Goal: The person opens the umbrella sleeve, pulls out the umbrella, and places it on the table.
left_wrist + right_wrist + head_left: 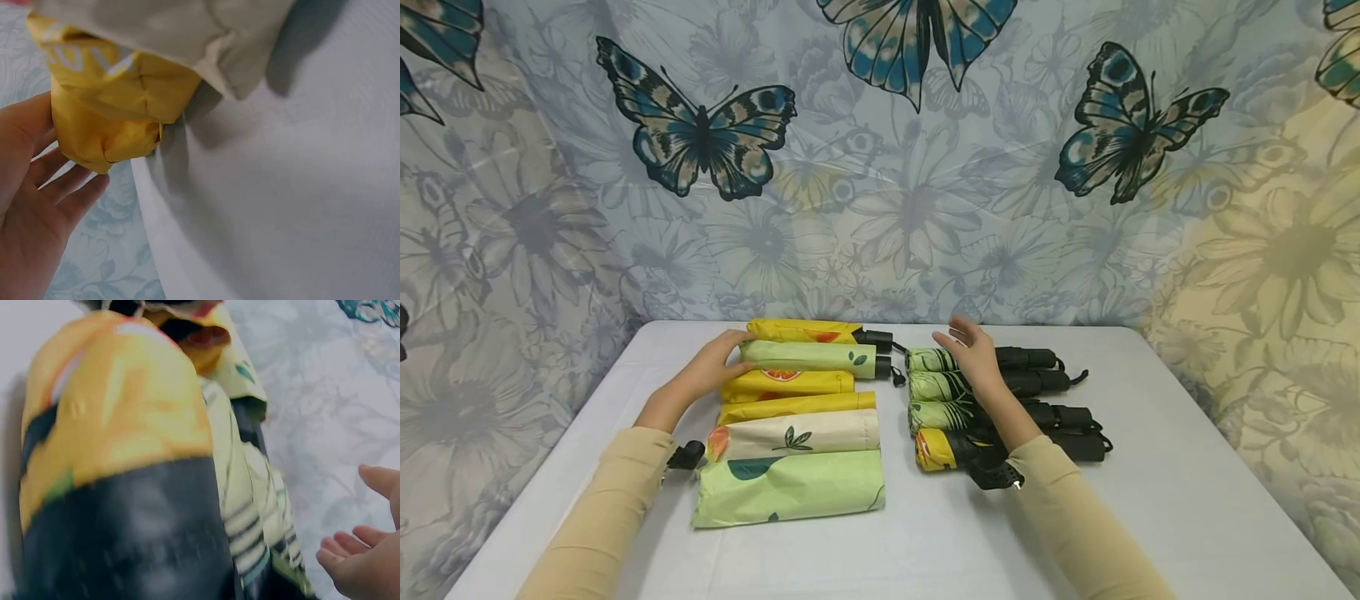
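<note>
Our left grip (706, 371) is spread at the left end of the pale-green umbrella (812, 356), which lies rightward, long axis across the table (917, 550); our right grip (976, 358), fingers apart, is farther off by the green-and-black umbrellas (1037, 382).

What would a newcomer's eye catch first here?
Probably the big teal-and-black butterflies printed on the pale floral cloth backdrop behind the white-covered table. Next, the row of yellow, cream and light green fabric-sleeved bundles on the table's left, with the left hand at the farther ones' left ends. To their right, folded green or yellow umbrellas with black ends lie side by side, the right hand close by.
</note>
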